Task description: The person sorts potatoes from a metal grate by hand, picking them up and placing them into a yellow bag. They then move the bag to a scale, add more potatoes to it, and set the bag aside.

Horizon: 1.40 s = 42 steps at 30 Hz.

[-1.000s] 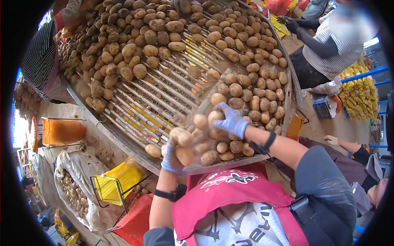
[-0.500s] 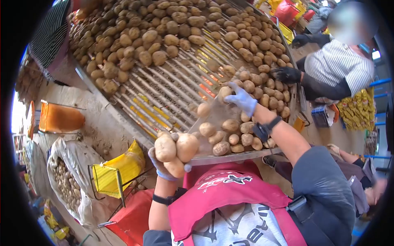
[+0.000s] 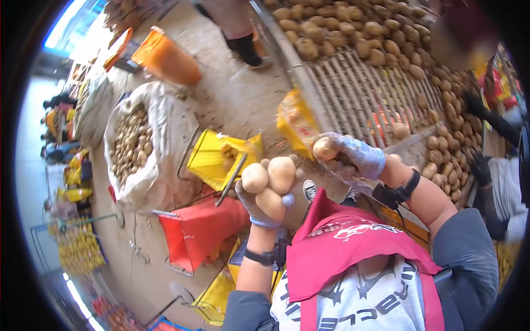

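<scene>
My gloved left hand (image 3: 264,201) is wrapped round several potatoes (image 3: 281,174), held up in front of the pink apron (image 3: 359,234). The gloved right hand (image 3: 353,155) grips a potato (image 3: 326,148) at its fingertips, to the right of the left hand and a little higher. Beyond the right hand lies the slatted sorting table (image 3: 353,88) with many potatoes on it. A yellow bag on a frame (image 3: 218,163) stands just past my left hand, and a red bag (image 3: 205,226) is to its left.
A large white sack (image 3: 160,185) of small potatoes stands at the left. An orange bag (image 3: 168,58) is at the upper left, and another yellow bag (image 3: 295,121) hangs by the table's edge. Co-workers' dark-gloved hand (image 3: 480,168) and legs (image 3: 240,30) show around the table.
The view has swung left towards the bags. My right hand has left the table and come near my left hand with a potato. The left hand still holds its potatoes.
</scene>
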{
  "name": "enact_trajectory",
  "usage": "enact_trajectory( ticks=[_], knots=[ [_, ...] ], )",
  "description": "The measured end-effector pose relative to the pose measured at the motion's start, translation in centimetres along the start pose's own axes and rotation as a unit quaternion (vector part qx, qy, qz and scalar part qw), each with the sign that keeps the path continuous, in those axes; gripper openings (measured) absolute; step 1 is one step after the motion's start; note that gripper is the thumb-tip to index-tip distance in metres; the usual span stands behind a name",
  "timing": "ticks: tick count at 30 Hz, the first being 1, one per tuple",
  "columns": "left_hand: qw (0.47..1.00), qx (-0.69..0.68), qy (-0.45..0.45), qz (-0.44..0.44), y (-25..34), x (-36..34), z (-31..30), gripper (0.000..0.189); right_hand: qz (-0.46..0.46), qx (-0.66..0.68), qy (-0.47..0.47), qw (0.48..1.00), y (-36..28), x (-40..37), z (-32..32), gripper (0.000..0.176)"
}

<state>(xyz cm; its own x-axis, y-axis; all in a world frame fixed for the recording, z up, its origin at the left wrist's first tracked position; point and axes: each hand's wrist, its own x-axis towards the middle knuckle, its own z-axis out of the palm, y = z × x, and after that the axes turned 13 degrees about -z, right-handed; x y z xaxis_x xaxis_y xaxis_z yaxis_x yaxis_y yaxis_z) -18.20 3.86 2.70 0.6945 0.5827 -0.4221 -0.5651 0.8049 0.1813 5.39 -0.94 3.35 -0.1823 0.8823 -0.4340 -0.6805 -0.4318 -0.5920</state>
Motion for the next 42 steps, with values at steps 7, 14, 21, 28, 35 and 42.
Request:
enact_trajectory(
  ticks=[7, 14, 21, 28, 35, 42],
  knots=[
    [0.949, 0.179, 0.224, 0.132, 17.5, 0.4, -12.7, 0.020, -0.190, -0.397, -0.288, 0.850, 9.3, 20.3, 8.5, 0.056],
    [0.721, 0.595, 0.271, 0.229, 13.0, 6.6, -12.2, 0.046, -0.320, -0.762, 0.045, 0.560, 4.9, 4.0, 0.8, 0.064],
    [0.210, 0.965, -0.039, 0.153, -18.0, 13.5, 3.8, 0.077, 0.005, -0.829, 0.210, 0.518, 3.4, -17.8, -16.5, 0.045],
    [0.258, 0.953, -0.152, 0.054, -30.2, 13.8, 0.8, 0.073, 0.090, -0.811, 0.196, 0.544, -1.5, -28.0, -21.4, 0.037],
    [0.366, 0.903, -0.182, 0.135, -33.1, 17.1, 4.3, 0.038, 0.015, -0.770, 0.343, 0.537, -10.2, -22.0, -33.7, 0.044],
    [0.482, 0.858, -0.083, 0.157, -32.0, 20.3, 9.1, 0.030, -0.032, -0.783, 0.221, 0.581, -8.4, -23.5, -27.4, 0.027]
  ],
)
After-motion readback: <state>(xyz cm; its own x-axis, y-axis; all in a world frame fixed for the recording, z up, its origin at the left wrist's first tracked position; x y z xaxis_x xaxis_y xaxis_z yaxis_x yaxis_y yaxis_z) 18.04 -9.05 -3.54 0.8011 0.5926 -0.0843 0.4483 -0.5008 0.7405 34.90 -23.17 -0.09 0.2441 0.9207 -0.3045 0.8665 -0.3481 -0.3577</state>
